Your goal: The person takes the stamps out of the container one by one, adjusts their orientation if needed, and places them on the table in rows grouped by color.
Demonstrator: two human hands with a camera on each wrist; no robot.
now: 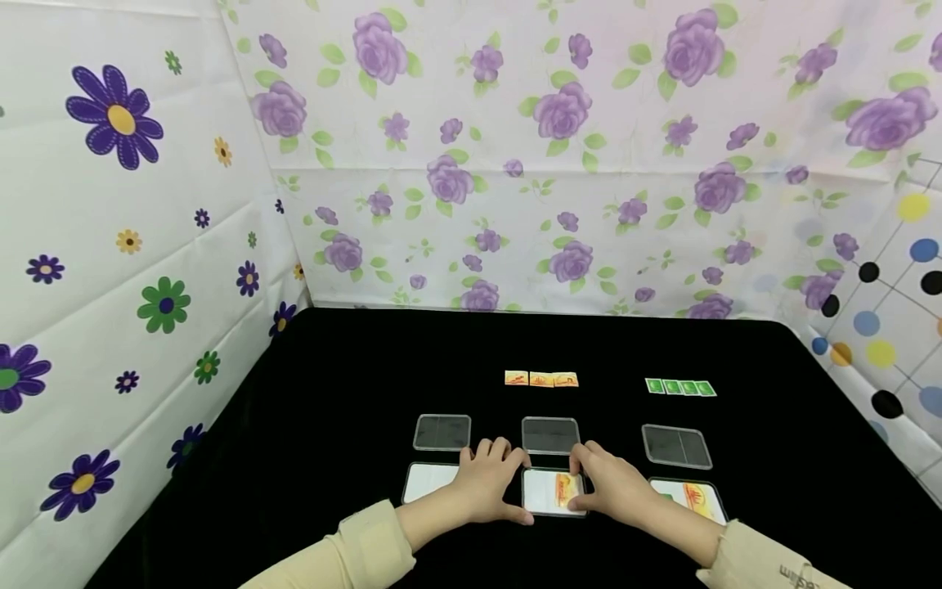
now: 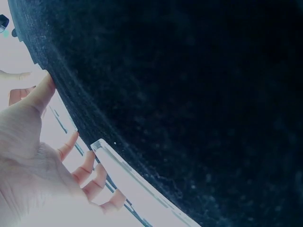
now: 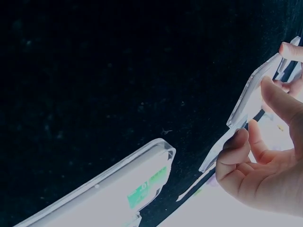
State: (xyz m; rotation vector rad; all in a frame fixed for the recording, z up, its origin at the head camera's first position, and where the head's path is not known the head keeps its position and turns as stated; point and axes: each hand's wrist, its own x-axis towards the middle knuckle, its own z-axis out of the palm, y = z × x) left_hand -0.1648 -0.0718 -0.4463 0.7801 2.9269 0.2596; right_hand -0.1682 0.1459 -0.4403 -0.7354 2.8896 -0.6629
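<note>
In the head view, a shallow clear plastic case [image 1: 540,491] with a white inside lies between the two hands, an orange-yellow picture card [image 1: 565,491] at its right side. My left hand [image 1: 487,484] spans the case's left end, forefinger at the far corner, thumb at the near one. Across from it, my right hand [image 1: 609,484] holds the right end. Its thumb lies over the near part of the card, its forefinger at the far edge. The right wrist view shows the right thumb [image 3: 277,97] against the case's near rim, the other fingers curled.
Another white-filled case [image 1: 427,483] lies left, partly behind the left hand. A third case [image 1: 706,501] at right holds green and orange cards. Behind stand three clear lids, left [image 1: 441,432], middle [image 1: 550,436], right [image 1: 677,447]. Farther back are orange cards [image 1: 541,379] and green cards [image 1: 680,387].
</note>
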